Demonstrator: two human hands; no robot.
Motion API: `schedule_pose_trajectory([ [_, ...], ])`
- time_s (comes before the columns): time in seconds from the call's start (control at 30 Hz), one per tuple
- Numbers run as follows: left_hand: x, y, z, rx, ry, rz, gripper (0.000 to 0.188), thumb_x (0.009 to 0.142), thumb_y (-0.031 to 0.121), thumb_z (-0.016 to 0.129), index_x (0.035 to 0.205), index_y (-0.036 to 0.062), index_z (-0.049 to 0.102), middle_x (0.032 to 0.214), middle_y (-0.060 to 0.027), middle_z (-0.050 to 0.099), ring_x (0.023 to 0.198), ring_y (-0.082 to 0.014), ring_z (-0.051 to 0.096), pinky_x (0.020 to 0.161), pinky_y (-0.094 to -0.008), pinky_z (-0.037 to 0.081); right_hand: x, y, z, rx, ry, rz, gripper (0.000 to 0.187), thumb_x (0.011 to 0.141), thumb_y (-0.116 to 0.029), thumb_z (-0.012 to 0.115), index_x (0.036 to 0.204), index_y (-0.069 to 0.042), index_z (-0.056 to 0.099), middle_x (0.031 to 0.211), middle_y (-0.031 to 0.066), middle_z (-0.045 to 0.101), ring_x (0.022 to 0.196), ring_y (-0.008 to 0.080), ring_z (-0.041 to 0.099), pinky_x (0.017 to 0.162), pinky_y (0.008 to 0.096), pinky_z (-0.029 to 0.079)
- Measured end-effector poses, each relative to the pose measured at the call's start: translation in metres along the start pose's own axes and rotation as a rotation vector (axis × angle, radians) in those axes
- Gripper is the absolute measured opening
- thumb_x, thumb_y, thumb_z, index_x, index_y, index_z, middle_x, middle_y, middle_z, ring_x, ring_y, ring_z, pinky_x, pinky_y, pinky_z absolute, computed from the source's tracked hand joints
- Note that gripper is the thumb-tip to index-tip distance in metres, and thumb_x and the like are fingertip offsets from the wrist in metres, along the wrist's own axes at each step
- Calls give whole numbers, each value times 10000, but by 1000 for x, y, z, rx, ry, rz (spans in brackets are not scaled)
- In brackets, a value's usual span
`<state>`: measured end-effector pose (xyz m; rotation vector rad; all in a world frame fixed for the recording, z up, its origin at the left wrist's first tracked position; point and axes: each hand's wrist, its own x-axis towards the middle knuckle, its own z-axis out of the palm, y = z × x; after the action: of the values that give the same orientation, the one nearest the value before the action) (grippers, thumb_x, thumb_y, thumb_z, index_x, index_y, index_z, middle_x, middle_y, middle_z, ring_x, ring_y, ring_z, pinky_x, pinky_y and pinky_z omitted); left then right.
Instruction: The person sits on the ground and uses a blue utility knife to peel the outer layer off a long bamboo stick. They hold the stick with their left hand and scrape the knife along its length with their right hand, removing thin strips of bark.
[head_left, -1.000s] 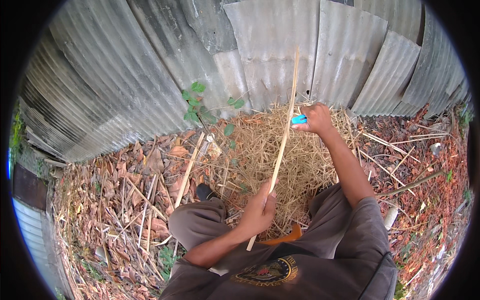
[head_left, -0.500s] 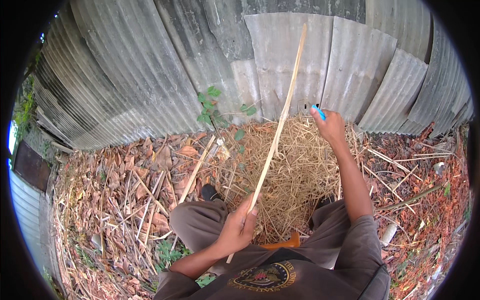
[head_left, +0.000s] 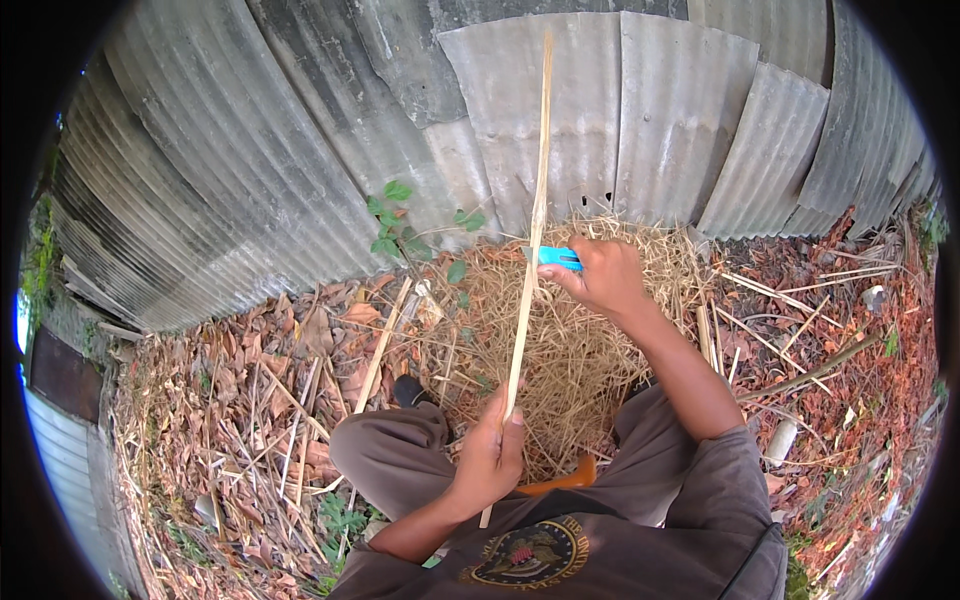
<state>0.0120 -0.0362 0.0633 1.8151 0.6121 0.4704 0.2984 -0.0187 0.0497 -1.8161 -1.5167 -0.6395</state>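
So, left hand (head_left: 490,458): I see it on the near side, curled firmly around the lower part of a pale strip (head_left: 526,310), whose near end pokes out below the grip.
Right hand (head_left: 608,280): farther off and to the right, closed round a blue tool (head_left: 560,259), with the thumb on its near side.
Pale strip: long and thin, it runs from near the shirt (head_left: 650,550) up to the far side, leaning slightly right; its far end shows against the corrugated metal wall (head_left: 680,120).
Blue tool: its left end meets the strip's right edge in my view, around the middle of its length; I cannot tell how deep any blade sits.
Straw-like pile (head_left: 590,370): tangled and tan, it spreads beyond and below both hands, between the bent legs (head_left: 390,448).
Orange thing (head_left: 572,478): just right of the left hand, at the near edge of the pile, partly hidden.
Green plant (head_left: 392,215): left of the tool, against the foot of the wall.
Dry leaves (head_left: 250,390): I have them covering the left ground, mixed with loose sticks.
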Motion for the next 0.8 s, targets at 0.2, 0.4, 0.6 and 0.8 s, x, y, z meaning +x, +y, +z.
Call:
schedule_pose_trajectory([
  [0.2,3,-6,17,119,9,19,404,979,82,440,1375,10,409,624,-87,474,507,-113,462,500,-302,384,-3,54,23,-189,-57,-57,786,723,-860,426,711,-104,639,426,40,512,387,230,552,403,364,431],
  [0.4,14,-42,18,79,-56,-18,384,999,105,420,1376,29,417,688,34,413,584,-32,381,524,-212,337,-22,100,59,-191,-234,-171,812,694,-889,394,749,-116,636,514,48,570,455,236,585,464,394,447],
  [0.6,5,-52,11,-15,-42,-32,390,1001,95,417,1385,24,408,686,55,396,576,-16,363,510,-199,327,-25,70,62,-113,-292,-67,749,751,-834,421,687,-115,620,526,76,583,486,264,605,481,402,458],
  [0.8,3,-42,2,-130,76,-49,400,986,78,432,1382,19,420,635,12,428,538,-49,402,491,-240,353,-21,-25,32,1276,-834,958,763,848,-794,329,553,-101,448,411,8,372,337,174,399,359,351,344],
])
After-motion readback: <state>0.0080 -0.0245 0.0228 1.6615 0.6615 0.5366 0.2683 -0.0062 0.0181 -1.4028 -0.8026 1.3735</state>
